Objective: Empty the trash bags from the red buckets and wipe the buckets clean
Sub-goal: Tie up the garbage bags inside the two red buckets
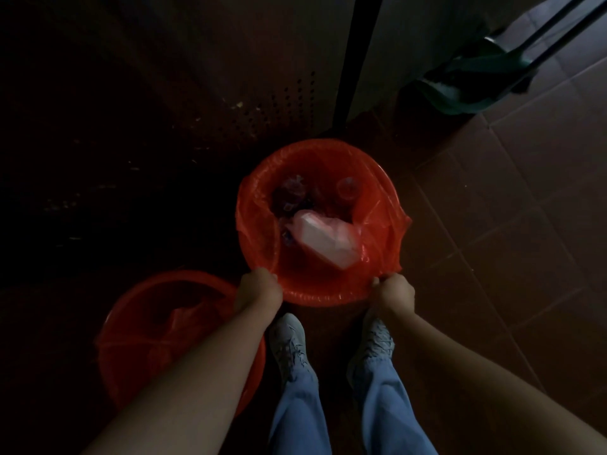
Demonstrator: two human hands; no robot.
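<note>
A red bucket (320,298) stands on the floor in front of my feet, lined with a red trash bag (377,231). Inside lie a pale plastic-wrapped bundle (323,239) and several dark clear bottles or cups (292,195). My left hand (258,290) grips the bag's edge at the near left rim. At the near right rim my right hand (392,292) pinches the bag's edge. A second red bucket (131,326) sits to the lower left, partly hidden by my left forearm, with a red bag (179,323) inside.
A dark perforated metal panel (197,93) rises behind the buckets. A green dustpan and broom (476,83) lean at the upper right on the brown tiled floor (525,208). My two grey shoes (289,343) stand just behind the front bucket.
</note>
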